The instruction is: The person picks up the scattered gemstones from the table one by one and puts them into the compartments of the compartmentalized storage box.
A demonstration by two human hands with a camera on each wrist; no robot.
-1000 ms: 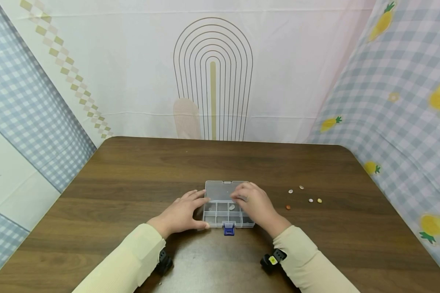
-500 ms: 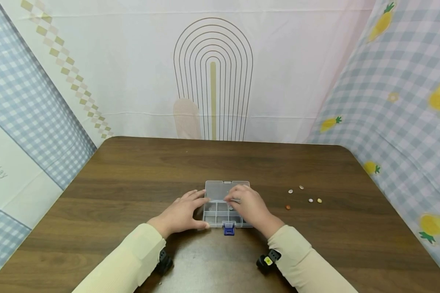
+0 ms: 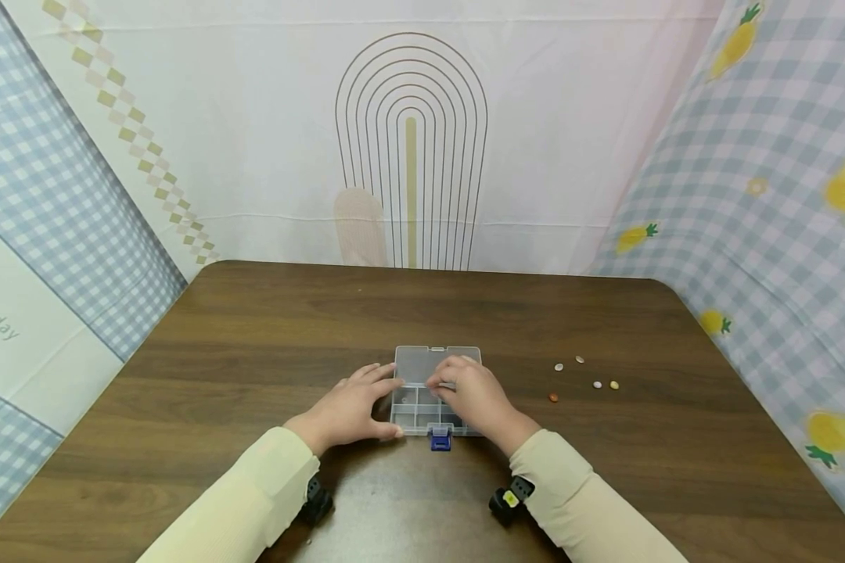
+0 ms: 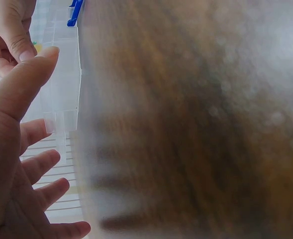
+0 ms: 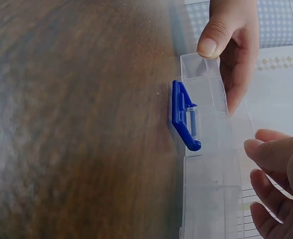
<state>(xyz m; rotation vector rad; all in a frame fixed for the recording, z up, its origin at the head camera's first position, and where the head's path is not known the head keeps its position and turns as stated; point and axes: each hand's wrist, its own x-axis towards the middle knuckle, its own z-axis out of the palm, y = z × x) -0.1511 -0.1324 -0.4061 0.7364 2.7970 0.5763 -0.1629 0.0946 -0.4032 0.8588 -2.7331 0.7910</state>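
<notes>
A clear plastic compartment box (image 3: 405, 421) lies on the table with its lid (image 3: 414, 364) flipped back and its blue latch (image 3: 440, 439) hanging down at the front. My left hand (image 3: 348, 408) is spread along the box's left side, thumb at the front corner and index finger further back. Over the compartments, my right hand (image 3: 475, 395) brings thumb and index finger together; I cannot tell whether something small sits between them. In the right wrist view, the right thumb (image 5: 270, 152) is beside the box's clear wall (image 5: 208, 194).
To the right of the box lie several small pebble-like pieces: a reddish-brown one (image 3: 552, 397), a yellow one (image 3: 614, 385) and whitish ones (image 3: 597, 385). Patterned cloths hang behind the brown wooden table (image 3: 267, 313) and at both sides.
My right hand has shifted left over the box and now covers a pale oval piece seen in a compartment earlier. The left hand stays in place.
</notes>
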